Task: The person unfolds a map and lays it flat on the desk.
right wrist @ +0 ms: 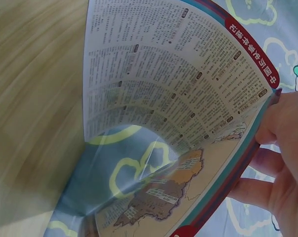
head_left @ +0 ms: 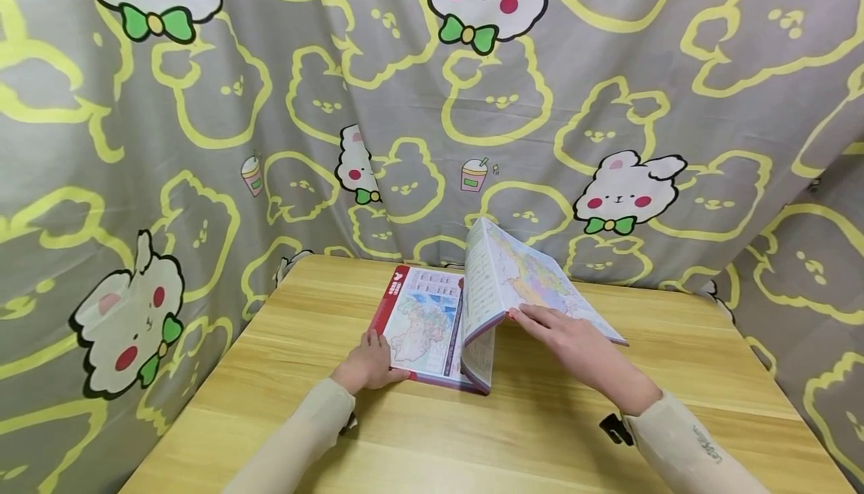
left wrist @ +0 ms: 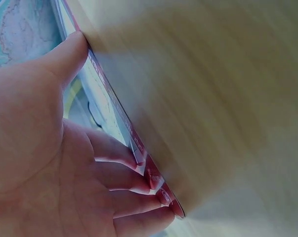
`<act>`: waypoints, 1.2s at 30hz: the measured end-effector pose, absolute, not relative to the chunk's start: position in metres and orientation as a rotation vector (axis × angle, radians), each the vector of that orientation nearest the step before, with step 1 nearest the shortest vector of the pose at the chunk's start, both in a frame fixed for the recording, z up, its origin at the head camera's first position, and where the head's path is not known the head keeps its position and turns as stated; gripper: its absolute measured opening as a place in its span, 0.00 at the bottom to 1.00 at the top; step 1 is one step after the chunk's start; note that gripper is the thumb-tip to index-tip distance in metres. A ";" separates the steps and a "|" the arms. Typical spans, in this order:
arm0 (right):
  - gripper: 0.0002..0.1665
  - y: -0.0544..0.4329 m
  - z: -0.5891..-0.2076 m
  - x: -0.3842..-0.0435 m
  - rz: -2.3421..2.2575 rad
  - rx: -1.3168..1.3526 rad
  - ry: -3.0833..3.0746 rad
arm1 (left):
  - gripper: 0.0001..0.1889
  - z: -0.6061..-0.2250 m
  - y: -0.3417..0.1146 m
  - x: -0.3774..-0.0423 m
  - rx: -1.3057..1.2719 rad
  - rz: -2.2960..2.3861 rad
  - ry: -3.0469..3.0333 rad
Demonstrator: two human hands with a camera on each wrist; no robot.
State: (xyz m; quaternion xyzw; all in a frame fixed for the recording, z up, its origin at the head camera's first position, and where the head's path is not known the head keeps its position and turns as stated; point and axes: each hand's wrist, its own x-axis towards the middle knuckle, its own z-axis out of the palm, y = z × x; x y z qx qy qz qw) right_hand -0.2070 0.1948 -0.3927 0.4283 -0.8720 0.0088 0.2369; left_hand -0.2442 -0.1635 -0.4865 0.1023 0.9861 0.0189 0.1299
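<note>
A folding printed map (head_left: 421,329) with a red left edge lies partly flat on the table, while its right part rises into a tent-like ridge. My left hand (head_left: 367,363) rests on the near left corner of the flat part. In the left wrist view, its thumb and straight fingers (left wrist: 121,150) touch the map's edges. With thumb and fingers, my right hand (head_left: 574,336) pinches the near end of the raised fold. In the right wrist view, the raised panel (right wrist: 153,64) curves, showing dense text on one side and a coloured map section below.
The wood-grain table (head_left: 418,449) extends around the map on all sides. Behind it and at both sides hangs a grey curtain (head_left: 405,89) with cartoon rabbits and yellow outlines. A dark strap piece (head_left: 616,430) shows at the right wrist.
</note>
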 end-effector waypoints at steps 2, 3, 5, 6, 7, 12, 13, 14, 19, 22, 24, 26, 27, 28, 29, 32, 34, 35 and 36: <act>0.43 0.196 -0.392 -0.207 0.024 1.175 -2.375 | 0.50 -0.485 -0.166 -0.244 0.295 0.059 2.868; 0.43 0.197 -0.391 -0.207 0.025 1.175 -2.366 | 0.50 -0.485 -0.167 -0.245 0.294 0.063 2.871; 0.43 0.198 -0.389 -0.206 0.024 1.175 -2.353 | 0.50 -0.485 -0.170 -0.245 0.289 0.071 2.870; 0.43 0.199 -0.388 -0.206 0.023 1.176 -2.348 | 0.50 -0.485 -0.172 -0.245 0.286 0.077 2.872; 0.43 0.200 -0.388 -0.205 0.022 1.177 -2.344 | 0.50 -0.485 -0.174 -0.246 0.284 0.084 2.874; 0.43 0.205 -0.386 -0.204 0.029 1.176 -2.328 | 0.50 -0.488 -0.181 -0.246 0.253 0.109 2.877; 0.44 0.206 -0.386 -0.203 0.031 1.174 -2.325 | 0.50 -0.488 -0.182 -0.246 0.246 0.114 2.876; 0.44 0.207 -0.385 -0.203 0.035 1.171 -2.321 | 0.50 -0.488 -0.183 -0.246 0.241 0.115 2.874; 0.45 0.213 -0.383 -0.201 0.038 1.162 -2.317 | 0.49 -0.487 -0.187 -0.245 0.232 0.109 2.874; 0.45 0.216 -0.382 -0.200 0.046 1.163 -2.323 | 0.49 -0.486 -0.190 -0.245 0.236 0.115 2.874; 0.44 0.219 -0.382 -0.199 0.050 1.160 -2.328 | 0.49 -0.485 -0.192 -0.244 0.234 0.119 2.872; 0.44 0.221 -0.383 -0.199 0.052 1.152 -2.334 | 0.48 -0.484 -0.194 -0.244 0.226 0.120 2.869; 0.44 0.223 -0.384 -0.199 0.052 1.149 -2.337 | 0.48 -0.483 -0.195 -0.244 0.221 0.119 2.866; 0.43 0.224 -0.384 -0.199 0.052 1.146 -2.340 | 0.48 -0.482 -0.195 -0.243 0.213 0.120 2.861; 0.41 0.225 -0.385 -0.199 0.054 1.147 -2.340 | 0.48 -0.482 -0.196 -0.243 0.212 0.122 2.857; 0.27 0.229 -0.386 -0.200 0.055 1.149 -2.327 | 0.48 -0.481 -0.200 -0.244 0.210 0.127 2.850; 0.29 0.232 -0.387 -0.200 0.063 1.147 -2.314 | 0.48 -0.482 -0.202 -0.244 0.209 0.133 2.851; 0.34 0.233 -0.387 -0.200 0.067 1.145 -2.311 | 0.48 -0.482 -0.204 -0.245 0.213 0.137 2.856; 0.38 0.234 -0.388 -0.200 0.069 1.142 -2.310 | 0.48 -0.483 -0.206 -0.245 0.209 0.141 2.857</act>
